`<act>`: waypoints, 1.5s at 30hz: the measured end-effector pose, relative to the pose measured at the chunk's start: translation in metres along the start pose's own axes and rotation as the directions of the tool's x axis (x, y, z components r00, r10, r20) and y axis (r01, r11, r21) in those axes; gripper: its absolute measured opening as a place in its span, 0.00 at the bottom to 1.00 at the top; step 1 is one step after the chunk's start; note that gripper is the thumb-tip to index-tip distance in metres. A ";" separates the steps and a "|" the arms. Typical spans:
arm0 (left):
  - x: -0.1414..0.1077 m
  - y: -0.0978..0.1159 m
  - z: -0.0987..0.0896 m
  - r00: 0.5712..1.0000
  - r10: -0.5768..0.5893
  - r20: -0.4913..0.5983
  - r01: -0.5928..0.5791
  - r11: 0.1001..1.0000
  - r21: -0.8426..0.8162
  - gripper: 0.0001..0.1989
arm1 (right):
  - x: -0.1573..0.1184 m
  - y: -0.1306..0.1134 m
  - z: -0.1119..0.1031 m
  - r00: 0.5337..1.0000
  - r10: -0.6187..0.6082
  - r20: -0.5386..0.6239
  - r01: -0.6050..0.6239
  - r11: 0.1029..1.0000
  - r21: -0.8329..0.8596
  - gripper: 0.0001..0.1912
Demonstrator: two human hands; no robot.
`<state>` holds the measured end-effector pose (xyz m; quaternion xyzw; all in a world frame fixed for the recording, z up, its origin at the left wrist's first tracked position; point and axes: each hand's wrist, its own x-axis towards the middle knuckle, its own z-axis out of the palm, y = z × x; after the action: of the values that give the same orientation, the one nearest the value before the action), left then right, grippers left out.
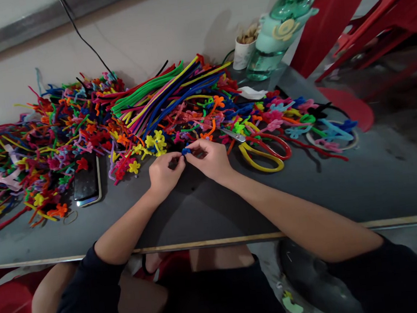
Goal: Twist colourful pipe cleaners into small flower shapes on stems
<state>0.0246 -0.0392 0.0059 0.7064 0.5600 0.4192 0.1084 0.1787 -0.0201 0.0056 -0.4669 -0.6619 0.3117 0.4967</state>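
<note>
Between my two hands is a small blue pipe cleaner [185, 151], bent into a bunched shape. My left hand [166, 172] pinches it from one side with thumb and forefinger. From the other side, the fingertips of my right hand [211, 160] close on it too. Much of the blue piece is hidden behind the fingers. Yellow pipe-cleaner flowers [156, 141] lie just beyond my left hand. Right of my right hand rest scissors [261, 149] with one red and one yellow handle loop, blades pointing to the upper left.
Finished flowers and loose stems form a large heap [63, 120] along the wall. A bundle of straight pipe cleaners [159, 95] lies on top. Left is a phone [86, 182]. At the back right stand a paper cup [245, 51] and a green bottle [274, 34]. Red chairs [376, 30] are beyond.
</note>
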 end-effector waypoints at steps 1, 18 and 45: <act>0.000 0.000 0.000 1.000 -0.011 0.005 0.011 1.000 0.004 0.05 | 0.000 0.000 0.000 1.000 -0.005 -0.002 0.005 1.000 -0.007 0.06; 0.006 -0.005 -0.004 0.989 -0.044 0.144 0.069 0.982 -0.177 0.07 | 0.001 0.003 0.001 1.000 -0.001 0.029 0.000 1.000 0.021 0.09; 0.013 -0.019 0.001 0.971 -0.190 0.149 0.241 0.800 -0.549 0.13 | 0.000 -0.002 0.000 0.995 0.097 0.018 -0.098 0.989 0.110 0.10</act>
<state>0.0125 -0.0206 -0.0007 0.5920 0.4826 0.5198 0.3828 0.1782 -0.0206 0.0078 -0.4686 -0.6231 0.3745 0.5019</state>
